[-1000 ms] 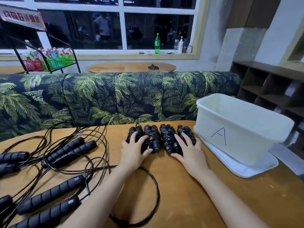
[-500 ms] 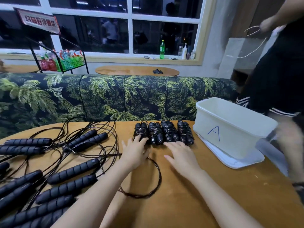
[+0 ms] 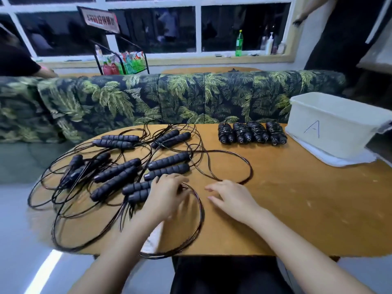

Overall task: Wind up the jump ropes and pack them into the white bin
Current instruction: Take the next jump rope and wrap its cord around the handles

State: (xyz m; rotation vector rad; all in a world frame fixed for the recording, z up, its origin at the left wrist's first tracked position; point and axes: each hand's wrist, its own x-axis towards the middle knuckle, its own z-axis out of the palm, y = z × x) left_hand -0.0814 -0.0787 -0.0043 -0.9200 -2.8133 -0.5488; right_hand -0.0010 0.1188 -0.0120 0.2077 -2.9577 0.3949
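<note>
While your left hand (image 3: 167, 194) lies on the near edge of the loose ropes (image 3: 118, 168), your right hand (image 3: 231, 198) sits just beside it over bare table (image 3: 297, 198). Your left fingers (image 3: 161, 181) are close together and only slightly bent, laid flat over the right ends of the two nearest handles (image 3: 135, 190). Those ends are hidden under your palm and the hand is blurred, yet the fingers read as resting on the handles, not wrapped round them. A cord (image 3: 199, 209) comes out from under your left thumb and curves in a loop toward you, past the table's near edge. Your right fingers (image 3: 214, 187) are spread apart and relaxed, pointing left toward that cord. Their tips are just beside it, not touching, and they hold nothing. A second, wider loop of cord lies on the table just beyond your right hand.

The rest of the loose ropes spread over the left half of the table, handles in pairs, cords tangled among them. Four wound ropes (image 3: 252, 132) lie side by side at the far edge, well apart from both hands. Just right of them stands the bin (image 3: 331, 124), marked with an A, on a white tray (image 3: 343, 161) at the table's right end. Behind the table runs a leaf-print sofa (image 3: 169, 96).
</note>
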